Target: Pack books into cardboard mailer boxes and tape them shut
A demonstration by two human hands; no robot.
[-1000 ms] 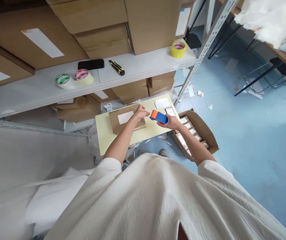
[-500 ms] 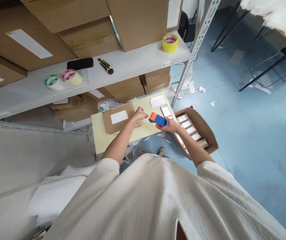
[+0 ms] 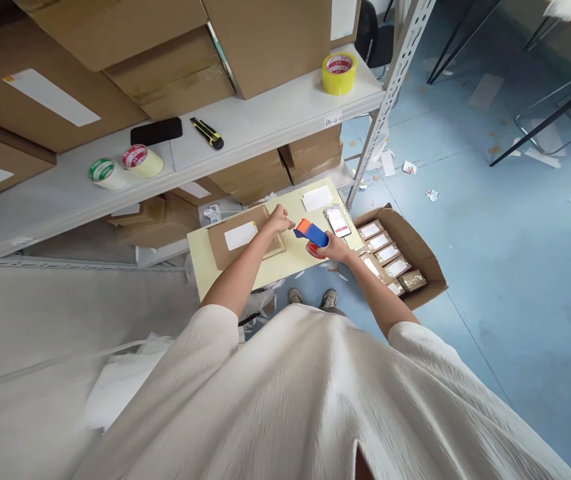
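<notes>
Above the tape dispenser, a shelf label starts "D".

The dispenser looks plastic, the carton matt cardboard.

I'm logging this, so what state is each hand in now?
Left hand: curled; whether it's pinching anything can't be told.
Right hand: closed, holding the blue tape dispenser.

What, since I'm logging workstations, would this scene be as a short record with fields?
Right hand: holds a blue-and-orange tape dispenser
Left hand: near the cardboard box; grip unclear
Table: pale yellow; bears the cardboard box with its white label, white paper, phone
Open carton: at the table's right; small boxes inside
Shelf: three tape rolls, cutter, black flat object, large boxes
</notes>
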